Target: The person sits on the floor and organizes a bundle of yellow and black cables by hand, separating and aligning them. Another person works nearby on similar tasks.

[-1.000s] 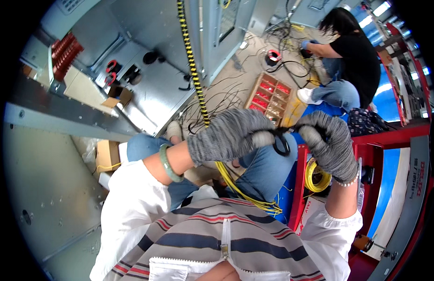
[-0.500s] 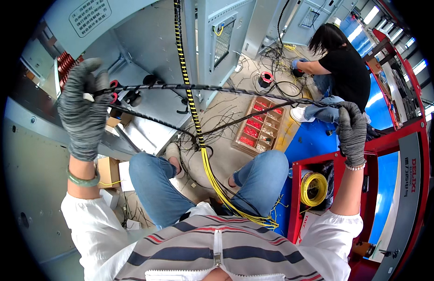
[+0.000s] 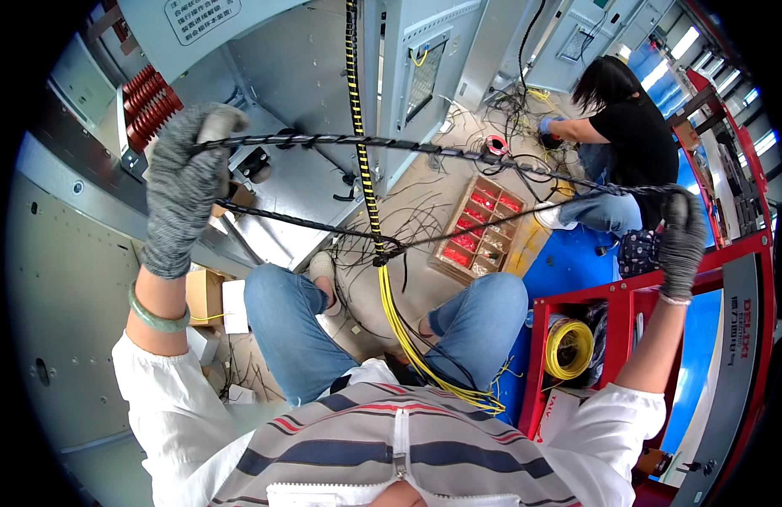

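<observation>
A black wire bundle in spiral wrap [image 3: 382, 143] is stretched across in front of me between my two hands, both in grey striped knit gloves. My left hand [image 3: 184, 182], at the left, is closed round one end of it. Far out on the right, my right hand [image 3: 683, 241] grips the other end. From both hands a thinner black length [image 3: 311, 224] slants down to a joint at the middle. There it meets an upright yellow wire bundle [image 3: 363, 127] wound with black spiral wrap. Below the joint, loose yellow wires [image 3: 391, 308] run down to my lap.
A divided parts box [image 3: 448, 269] with red pieces stands on the floor ahead, among scattered black wire offcuts. Grey metal cabinets [image 3: 277, 80] rise at the left. A person in black [image 3: 640, 135] sits at the right. Beside my right knee, a red cart [image 3: 539, 329] holds a yellow wire coil [image 3: 568, 348].
Both hands have shifted rightward in the view, the right one also lower, with the wrapped bundle still stretched between them. The whole scene has shifted slightly too.
</observation>
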`<state>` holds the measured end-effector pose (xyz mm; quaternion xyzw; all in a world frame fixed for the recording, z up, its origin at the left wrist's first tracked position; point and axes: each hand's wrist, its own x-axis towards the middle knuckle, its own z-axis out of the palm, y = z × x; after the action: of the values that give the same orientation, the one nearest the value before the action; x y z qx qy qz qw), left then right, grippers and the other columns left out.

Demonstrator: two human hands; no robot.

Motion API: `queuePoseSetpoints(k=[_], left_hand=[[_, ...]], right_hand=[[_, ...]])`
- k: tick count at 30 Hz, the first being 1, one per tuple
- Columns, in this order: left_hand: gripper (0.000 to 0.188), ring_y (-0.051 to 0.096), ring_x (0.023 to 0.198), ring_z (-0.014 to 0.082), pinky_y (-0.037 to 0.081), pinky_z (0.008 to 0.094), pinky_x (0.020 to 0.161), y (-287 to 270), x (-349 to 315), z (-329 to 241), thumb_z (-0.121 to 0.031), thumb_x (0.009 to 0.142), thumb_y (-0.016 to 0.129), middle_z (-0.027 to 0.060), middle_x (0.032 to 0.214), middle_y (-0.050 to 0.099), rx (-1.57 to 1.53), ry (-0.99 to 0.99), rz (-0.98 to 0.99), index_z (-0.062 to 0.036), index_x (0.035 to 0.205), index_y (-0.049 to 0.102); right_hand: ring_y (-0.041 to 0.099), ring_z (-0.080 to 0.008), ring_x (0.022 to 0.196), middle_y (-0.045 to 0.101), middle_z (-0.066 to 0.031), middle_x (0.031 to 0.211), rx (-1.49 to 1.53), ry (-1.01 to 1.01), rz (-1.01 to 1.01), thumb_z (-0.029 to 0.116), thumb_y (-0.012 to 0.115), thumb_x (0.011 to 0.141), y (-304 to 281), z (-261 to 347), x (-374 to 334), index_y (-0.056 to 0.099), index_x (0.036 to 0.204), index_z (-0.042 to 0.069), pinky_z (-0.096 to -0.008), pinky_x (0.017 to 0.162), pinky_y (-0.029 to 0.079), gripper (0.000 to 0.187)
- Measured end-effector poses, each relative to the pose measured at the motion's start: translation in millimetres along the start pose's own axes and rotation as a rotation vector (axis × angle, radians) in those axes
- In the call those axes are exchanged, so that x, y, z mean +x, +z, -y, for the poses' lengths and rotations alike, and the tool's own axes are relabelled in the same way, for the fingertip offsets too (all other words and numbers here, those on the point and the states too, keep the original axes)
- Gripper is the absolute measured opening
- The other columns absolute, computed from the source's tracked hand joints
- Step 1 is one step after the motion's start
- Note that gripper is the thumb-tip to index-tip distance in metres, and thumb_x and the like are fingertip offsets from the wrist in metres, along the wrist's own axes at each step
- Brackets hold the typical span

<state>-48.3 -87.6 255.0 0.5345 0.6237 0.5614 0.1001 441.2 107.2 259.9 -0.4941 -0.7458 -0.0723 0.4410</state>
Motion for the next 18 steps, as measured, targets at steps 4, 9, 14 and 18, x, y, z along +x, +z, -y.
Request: queuePoseSetpoints(k=[4,9,14,18], left_hand=[[0.029,0.052,0.059,0.0070,0.043,0.0214,0.049,19,15,5,-0.028,0.083,0.055,0.0011,0.070,0.055,-0.058,0.248,0.111,-0.0039,0.098,0.059],[0.022,0.053,0.067,0.0092,0.045,0.0239,0.061,78,3,-54,-0.019,0.079,0.059,0.0018,0.072,0.055,-0.140,0.208,0.461,-0.0008,0.092,0.058],[0.029,0.056,0.074,0.0169,0.046,0.0291,0.068,120,13,-21,-0.024,0.078,0.061,0.0073,0.083,0.056,0.279,0.229,0.413,-0.0034,0.098,0.056],[0.040,0.056,0.084,0.0194,0.045,0.0306,0.077,140,-12,33,-0.027,0.075,0.063,0.0107,0.092,0.056,0.056,-0.121,0.560,-0.0051,0.106,0.051]], right_hand=[[0.058,-0.0145,0.080,0.058,-0.0070,0.086,0.080,-0.061,-0.029,0.027,0.047,0.089,-68,23,55,0.056,0.103,0.006,-0.0261,0.067,0.048,0.027],[0.058,-0.0140,0.087,0.060,-0.0076,0.094,-0.046,-0.220,-0.165,0.035,0.050,0.086,-131,50,111,0.055,0.110,0.009,-0.0280,0.077,0.048,0.036],[0.052,-0.0091,0.060,0.053,-0.0016,0.070,0.254,-0.059,0.103,0.032,0.051,0.086,-128,65,90,0.047,0.119,0.006,-0.0236,0.054,0.045,0.042],[0.041,-0.0054,0.043,0.046,0.0022,0.062,0.824,0.092,0.387,0.022,0.047,0.088,-120,67,75,0.035,0.125,-0.003,-0.0189,0.036,0.035,0.047]])
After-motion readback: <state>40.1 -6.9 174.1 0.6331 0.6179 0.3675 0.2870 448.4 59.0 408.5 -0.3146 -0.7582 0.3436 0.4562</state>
